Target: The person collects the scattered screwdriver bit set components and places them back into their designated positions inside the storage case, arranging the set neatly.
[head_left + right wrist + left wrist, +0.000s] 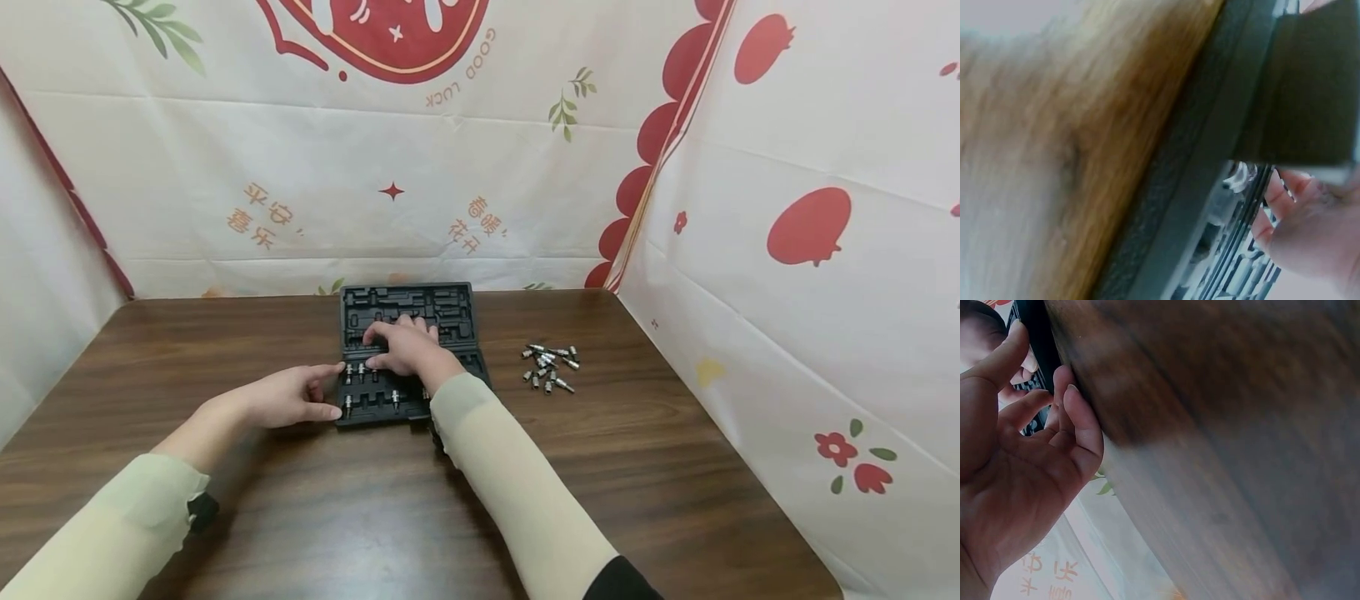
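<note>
A black molded case [408, 287] lies unfolded on the table, its lid at the back. Small silver metal fittings [395, 400] stand in some slots of its near half. My left hand [288, 396] is at the case's left edge, thumb by the near corner and forefinger farther back. In the left wrist view, that hand [1029, 462] shows its palm, with the other fingers bent. My right hand [408, 346] reaches over the case, thumb tip at the back row of fittings, forefinger apart from the thumb. Its fingers [1279, 194] are partly hidden in the right wrist view.
A loose pile of several silver fittings [547, 362] lies on the brown wooden table [675, 467], right of the case. Printed cloth [450, 167] hangs behind the table and along its right side. A dark wrist strap [202, 510] is on the left sleeve.
</note>
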Demonstrator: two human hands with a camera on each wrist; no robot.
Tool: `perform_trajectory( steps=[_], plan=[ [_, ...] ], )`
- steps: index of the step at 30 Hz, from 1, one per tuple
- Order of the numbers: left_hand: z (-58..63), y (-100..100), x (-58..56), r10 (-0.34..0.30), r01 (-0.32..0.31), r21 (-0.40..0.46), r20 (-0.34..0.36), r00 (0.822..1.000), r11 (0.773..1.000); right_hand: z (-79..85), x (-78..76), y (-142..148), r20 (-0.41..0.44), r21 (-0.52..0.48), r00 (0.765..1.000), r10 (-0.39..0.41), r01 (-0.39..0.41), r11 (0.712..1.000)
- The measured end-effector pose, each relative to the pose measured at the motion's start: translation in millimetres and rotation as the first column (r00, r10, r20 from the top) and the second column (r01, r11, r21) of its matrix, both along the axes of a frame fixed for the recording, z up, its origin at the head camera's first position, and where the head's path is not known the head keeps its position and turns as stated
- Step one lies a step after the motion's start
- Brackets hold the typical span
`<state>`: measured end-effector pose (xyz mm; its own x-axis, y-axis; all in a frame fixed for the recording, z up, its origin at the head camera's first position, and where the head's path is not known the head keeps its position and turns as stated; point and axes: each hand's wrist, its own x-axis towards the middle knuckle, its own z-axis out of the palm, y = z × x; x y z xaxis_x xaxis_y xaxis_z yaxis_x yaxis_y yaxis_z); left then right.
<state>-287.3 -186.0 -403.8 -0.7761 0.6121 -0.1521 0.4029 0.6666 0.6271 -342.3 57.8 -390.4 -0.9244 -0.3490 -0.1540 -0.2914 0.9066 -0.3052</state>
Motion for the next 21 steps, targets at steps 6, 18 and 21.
perform_trajectory(
  steps=[6, 18, 21],
  plan=[
    [3.2, 2.0, 5.9, 0.034, -0.034, 0.003, 0.021, 0.999, 0.999, -2.5, -1.8, 5.0, -0.050, 0.019, 0.997, 0.057, -0.056, 0.998],
    [-0.2, 3.5, 2.6, 0.039, -0.039, 0.001, 0.004, 0.999, 0.999, -2.8, 2.6, 34.0, -0.082, -0.086, 0.989, 0.123, -0.130, 0.988],
    [1.0, 4.7, 4.5, 0.033, -0.033, 0.005, -0.001, 0.999, 0.999, -3.1, 4.2, 44.3, -0.079, -0.140, 0.989, 0.127, -0.137, 0.981]
  ],
)
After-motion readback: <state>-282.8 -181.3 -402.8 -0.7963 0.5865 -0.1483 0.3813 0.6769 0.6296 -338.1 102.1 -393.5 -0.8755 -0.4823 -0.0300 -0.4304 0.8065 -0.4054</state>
